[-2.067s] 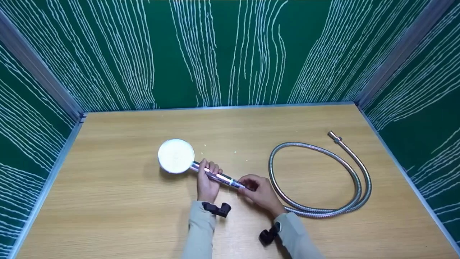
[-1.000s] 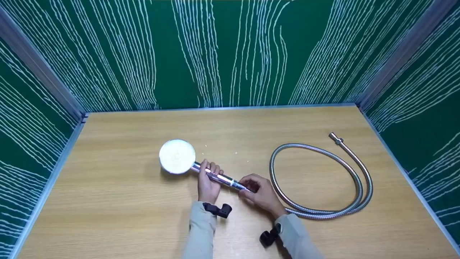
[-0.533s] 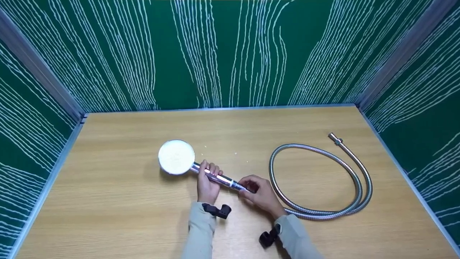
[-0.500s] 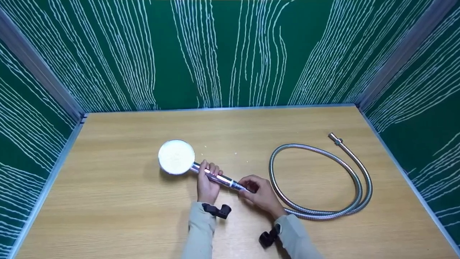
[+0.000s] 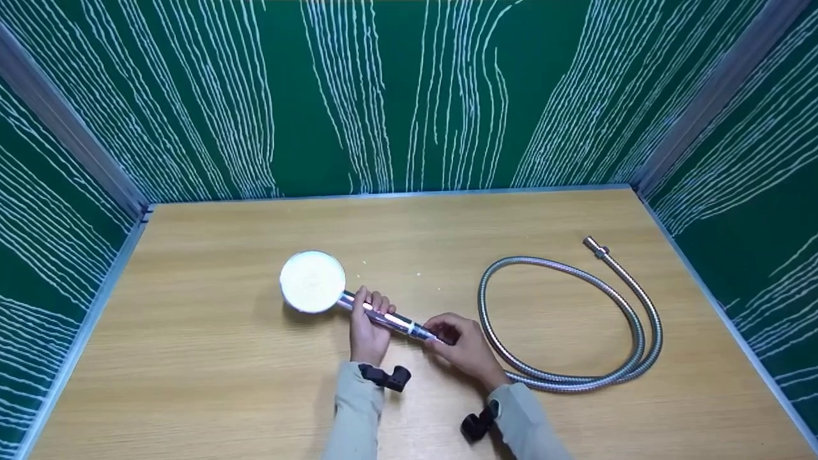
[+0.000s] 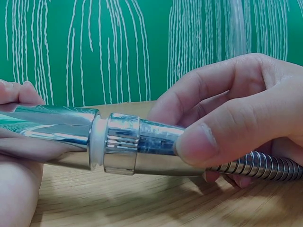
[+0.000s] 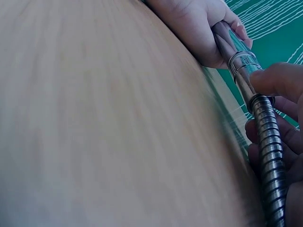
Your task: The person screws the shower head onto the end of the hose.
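Note:
My left hand (image 5: 370, 329) grips the chrome handle of a shower head (image 5: 312, 282), whose round white face points up. At the handle's lower end, my right hand (image 5: 466, 348) pinches the chrome connector nut (image 6: 156, 144) of a shower hose between thumb and fingers. In the left wrist view a whitish ring shows between handle and nut, and the two parts line up end to end. The ribbed metal hose (image 7: 271, 151) runs out beneath my right palm. From there it lies coiled on the right of the table, its other end fitting (image 5: 595, 246) loose at the back.
The wooden table (image 5: 211, 383) is bounded by green walls (image 5: 307, 96) with white wavy lines at the back and sides. Tiny white crumbs (image 5: 418, 274) lie behind the hands. A black wrist camera (image 5: 386, 377) sits on each sleeve.
Both hands keep their hold in almost the same place, and the coiled hose lies as before. The view has shifted only slightly.

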Available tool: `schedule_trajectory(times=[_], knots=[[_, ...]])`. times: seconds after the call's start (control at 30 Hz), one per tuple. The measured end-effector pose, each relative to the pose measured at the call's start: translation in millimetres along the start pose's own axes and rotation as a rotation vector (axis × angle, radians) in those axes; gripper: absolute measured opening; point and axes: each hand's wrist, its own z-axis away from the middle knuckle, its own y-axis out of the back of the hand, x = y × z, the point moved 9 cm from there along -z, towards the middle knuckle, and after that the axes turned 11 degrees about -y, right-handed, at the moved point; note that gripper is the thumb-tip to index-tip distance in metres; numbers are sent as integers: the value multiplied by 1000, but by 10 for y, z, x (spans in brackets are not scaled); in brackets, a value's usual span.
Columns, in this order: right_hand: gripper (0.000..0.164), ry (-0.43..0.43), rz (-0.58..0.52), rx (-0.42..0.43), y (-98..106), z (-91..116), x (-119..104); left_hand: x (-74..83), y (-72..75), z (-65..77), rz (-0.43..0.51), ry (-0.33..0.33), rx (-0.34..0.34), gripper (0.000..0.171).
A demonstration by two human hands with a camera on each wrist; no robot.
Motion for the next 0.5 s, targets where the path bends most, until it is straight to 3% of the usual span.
schedule_trajectory(times=[0.27,0.5], knots=[[21,-30,-4,-8,1,-10,17,-6,0,2,-23,2,0,34],[21,27,-21,4,2,-6,-10,-1,-3,0,-22,2,-9,34]])
